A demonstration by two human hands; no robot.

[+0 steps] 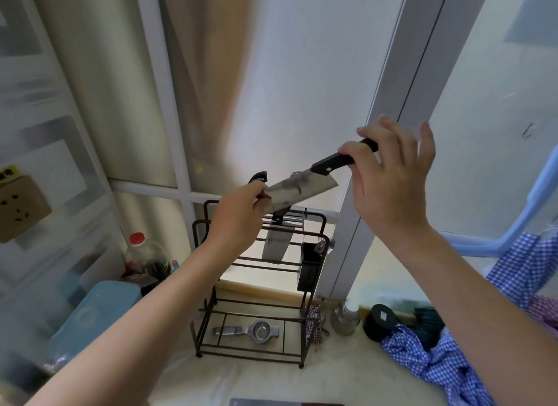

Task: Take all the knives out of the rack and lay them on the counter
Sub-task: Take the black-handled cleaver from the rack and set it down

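Above the rack (259, 284), we hold a cleaver (302, 191) slanted: right hand (392, 176) grasping its handle, left hand (241, 212) pinching the blade tip, another knife (276, 242) seemingly slotted below, the desk (241, 381) underneath.

We cannot see the tip of the cleaver (302, 188) above the rack (259, 287); the left hand (238, 215) covers it. The right hand (389, 176) hides part of its black handle. Behind that cleaver, another black handle (259, 176) shows only partly. A second blade (276, 244) hangs inside the rack, its handle mostly hidden. Below the rack, a grey flat object (283, 402) on the desk (241, 378) is cut off by the bottom edge.
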